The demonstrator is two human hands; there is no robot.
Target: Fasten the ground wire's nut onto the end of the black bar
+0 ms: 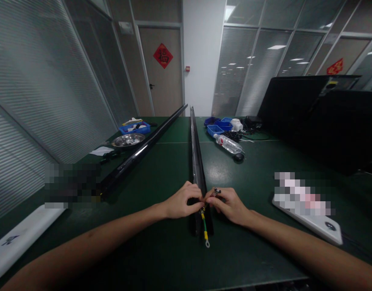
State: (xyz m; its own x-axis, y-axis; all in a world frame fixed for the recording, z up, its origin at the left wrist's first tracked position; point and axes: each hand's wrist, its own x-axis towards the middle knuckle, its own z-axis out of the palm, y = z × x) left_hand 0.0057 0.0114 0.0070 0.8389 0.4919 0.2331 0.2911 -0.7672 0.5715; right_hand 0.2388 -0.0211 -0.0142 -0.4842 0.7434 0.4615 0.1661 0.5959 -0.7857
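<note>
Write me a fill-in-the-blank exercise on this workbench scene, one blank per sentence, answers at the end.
1. The short wire below the left hand and the right hand is green and ____.
2. From the person's viewpoint, the clear plastic bottle lies to the ____ of both long dark rails.
3. The surface of the table is dark ____.
4. The diamond-shaped sign on the closed door has a ____ background.

Missing words: yellow; right; green; red.

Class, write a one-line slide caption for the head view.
Left hand and right hand meet over a long dark rail by a green-and-yellow wire.
</note>
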